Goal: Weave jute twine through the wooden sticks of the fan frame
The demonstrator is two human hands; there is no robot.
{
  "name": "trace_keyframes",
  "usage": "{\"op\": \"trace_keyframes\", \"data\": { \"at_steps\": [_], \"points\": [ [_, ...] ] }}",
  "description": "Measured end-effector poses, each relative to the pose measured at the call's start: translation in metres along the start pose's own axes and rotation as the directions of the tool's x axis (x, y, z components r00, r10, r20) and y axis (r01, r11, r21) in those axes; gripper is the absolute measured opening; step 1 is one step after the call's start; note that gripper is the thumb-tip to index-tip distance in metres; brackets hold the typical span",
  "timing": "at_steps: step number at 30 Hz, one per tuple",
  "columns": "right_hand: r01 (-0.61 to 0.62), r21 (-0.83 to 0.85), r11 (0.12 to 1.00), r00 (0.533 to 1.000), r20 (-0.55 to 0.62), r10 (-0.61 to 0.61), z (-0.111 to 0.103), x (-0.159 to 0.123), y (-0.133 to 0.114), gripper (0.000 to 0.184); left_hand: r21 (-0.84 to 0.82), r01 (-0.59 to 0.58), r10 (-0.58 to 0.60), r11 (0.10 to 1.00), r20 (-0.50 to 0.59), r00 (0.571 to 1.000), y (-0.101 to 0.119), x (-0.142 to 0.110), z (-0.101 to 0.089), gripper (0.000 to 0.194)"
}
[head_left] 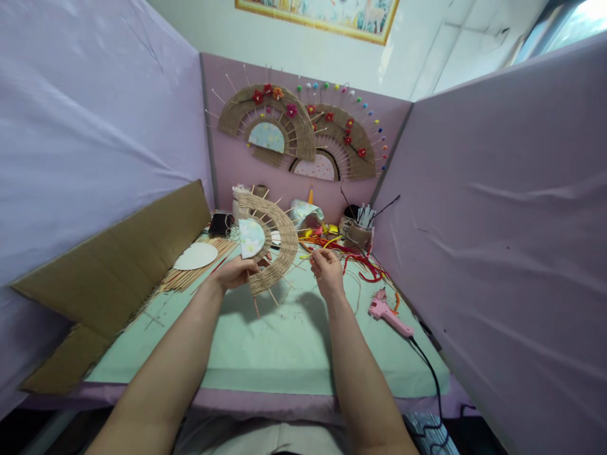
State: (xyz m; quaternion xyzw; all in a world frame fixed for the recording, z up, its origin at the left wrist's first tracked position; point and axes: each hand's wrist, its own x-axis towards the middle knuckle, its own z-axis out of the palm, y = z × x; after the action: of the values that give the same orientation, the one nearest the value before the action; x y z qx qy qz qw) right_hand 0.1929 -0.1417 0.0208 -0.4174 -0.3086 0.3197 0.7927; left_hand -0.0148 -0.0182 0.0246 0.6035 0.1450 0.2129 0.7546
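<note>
Left hand point(237, 273) grasped the woven fan point(287, 246) above the green tabletop point(265, 354), right hand point(327, 272) had fingertips pinched together, any grasp unclear, pink glue gun point(391, 318) lay rightward, cardboard point(114, 259) stood left.

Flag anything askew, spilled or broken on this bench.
Nothing looks spilled or clearly broken. Slightly odd: red and yellow strips lie jumbled at the back right, and a large cardboard sheet sits slanted along the left side. The woven half-ring piece in the left hand shows no obvious damage.
</note>
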Motion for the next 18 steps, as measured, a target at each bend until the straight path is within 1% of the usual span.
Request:
{"op": "trace_keyframes", "data": {
  "at_steps": [4,6,9,12,18],
  "points": [
    [0.114,-0.077,0.991,0.993,-0.018,-0.115,0.0002,-0.0018,-0.001,0.027,0.005,0.003,-0.003,1.0,0.016,1.0,0.0022,-0.0017,0.0015,0.039],
    [0.151,-0.132,0.98,0.987,-0.028,-0.156,0.0,-0.0029,-0.0011,0.026,0.019,0.0,0.0,1.0,0.015,1.0,0.0031,-0.0026,0.0019,0.038],
    [0.176,-0.182,0.967,0.982,-0.034,-0.186,-0.0003,-0.0042,-0.0013,0.026,0.038,-0.001,0.0,0.999,0.024,1.0,0.0038,-0.0036,0.0023,0.037],
    [0.2,-0.195,0.96,0.977,-0.028,-0.209,-0.0004,-0.0044,-0.0016,0.025,0.043,0.003,-0.005,0.999,0.043,0.999,0.0038,-0.0042,0.0022,0.039],
    [0.269,-0.239,0.933,0.961,-0.001,-0.277,0.0002,-0.0035,-0.0006,0.025,0.05,0.007,-0.01,0.999,0.061,0.998,0.0027,-0.0044,0.0001,0.035]
  ]
}}
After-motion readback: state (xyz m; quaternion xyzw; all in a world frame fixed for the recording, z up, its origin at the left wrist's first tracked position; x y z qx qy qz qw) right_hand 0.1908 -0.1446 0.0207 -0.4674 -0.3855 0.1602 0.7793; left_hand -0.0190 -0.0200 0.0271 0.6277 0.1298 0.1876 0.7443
